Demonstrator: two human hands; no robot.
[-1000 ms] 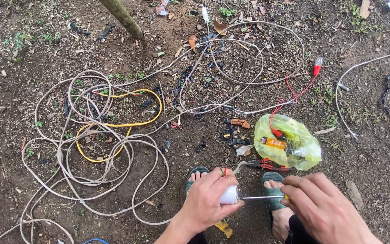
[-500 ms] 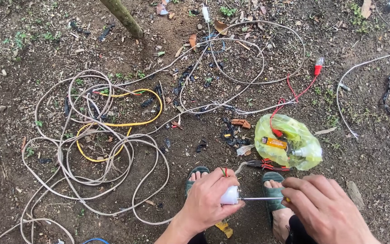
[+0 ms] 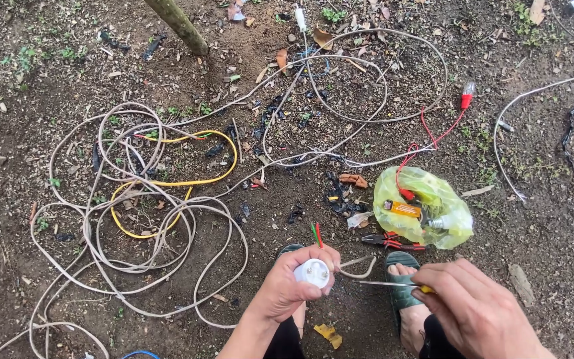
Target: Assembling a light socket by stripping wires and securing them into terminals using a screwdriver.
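Little had moved since the earlier frame. Left hand (image 3: pixel 293 286) stayed curled tight around the white plug (image 3: pixel 313 272), low centre above the sandals. Right hand (image 3: pixel 476 312) pinched the screwdriver (image 3: pixel 386 284), tip touching the plug, near the yellow bag (image 3: pixel 426 209).

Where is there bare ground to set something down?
Bare dirt lies upper left, above the white cable coils, and at far right beyond the yellow-green bag. Cables crowd the centre and left.
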